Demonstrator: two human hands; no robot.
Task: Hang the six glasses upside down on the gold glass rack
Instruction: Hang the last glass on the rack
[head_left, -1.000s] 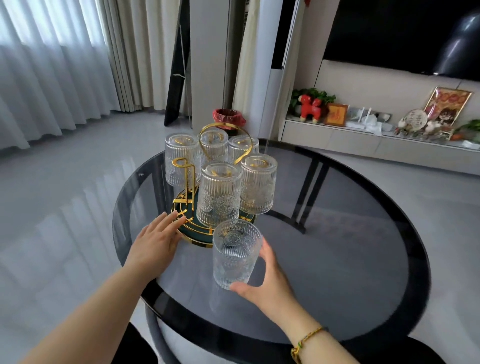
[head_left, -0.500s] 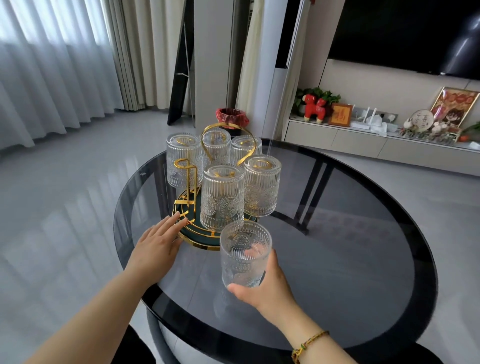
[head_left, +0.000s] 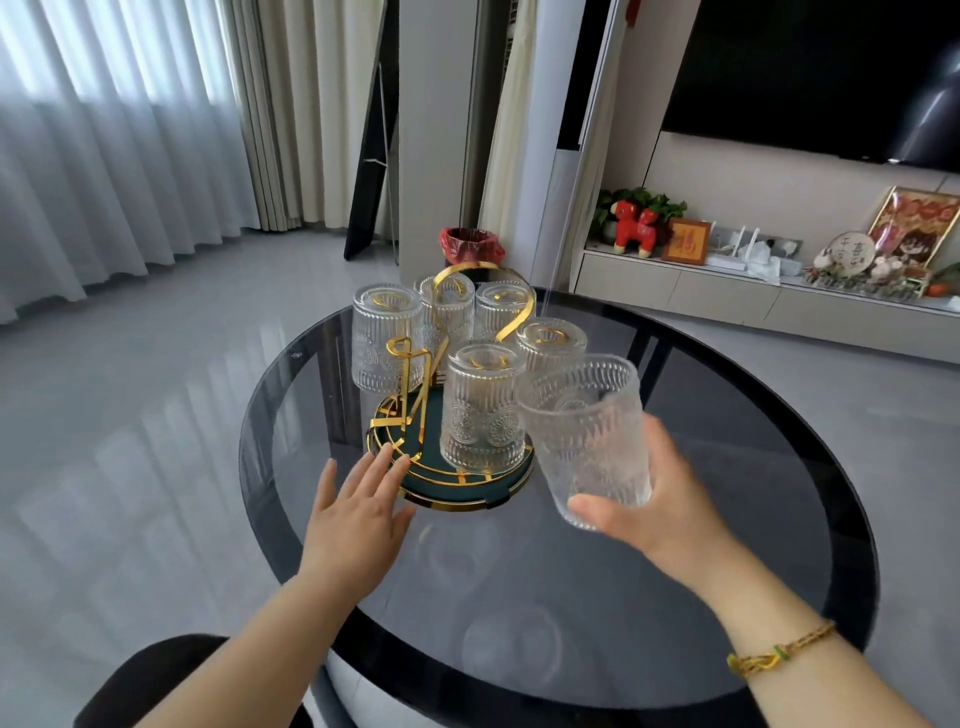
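Observation:
The gold glass rack (head_left: 415, 483) with a dark green base stands on a round dark glass table (head_left: 727, 519). Several ribbed clear glasses hang upside down on it, the nearest one (head_left: 480, 410) at the front. One gold prong (head_left: 408, 364) at the front left is bare. My right hand (head_left: 654, 509) grips another ribbed glass (head_left: 587, 431) in the air, mouth up and tilted away, just right of the rack. My left hand (head_left: 358, 514) lies flat with fingers spread, its fingertips against the rack's base rim.
A red-lined bin (head_left: 470, 247) stands on the floor behind the table. A low white shelf (head_left: 727, 291) with ornaments runs along the right wall under a dark screen. Curtains cover the left side. A dark stool (head_left: 156, 675) sits near my left arm.
My right hand has lifted the glass off the table and carried it up and to the right, beside the rack. My left hand stays at the base rim.

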